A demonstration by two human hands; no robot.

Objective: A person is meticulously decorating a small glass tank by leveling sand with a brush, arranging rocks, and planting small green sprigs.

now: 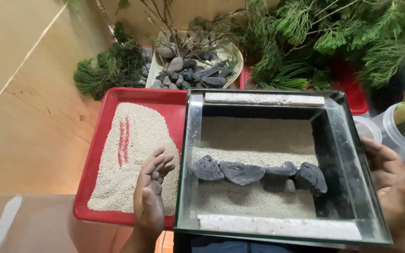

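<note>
Here your left hand [150,197] lies flat against the left outer wall of the square clear glass tank [191,154], fingers [158,164] straight and close together, pressed to the glass rather than curled round anything. Your right hand [392,180] is on the opposite side, cupped against the tank's right wall with the fingers bent; the glass hides part of them, so I cannot tell how firmly they clamp.

The tank sits near you, in the middle of the scene, between your two hands. Its floor is covered with pale beige sand [258,136], and a row of dark grey rough stones [258,174] runs left to right across the middle, each touching the next.

Just left of the tank, touching its wall, is a red rectangular plastic tray [100,136] holding a spread of the same pale sand, with two bare red streaks scraped through it.

Farther away stands a cream oval bowl [234,58] filled with grey pebbles and bare twigs. Green feathery plant cuttings [333,33] fill the far right, and a smaller green tuft [106,68] lies far left of the bowl. A clear plastic tub [401,136] stands at the right edge.
</note>
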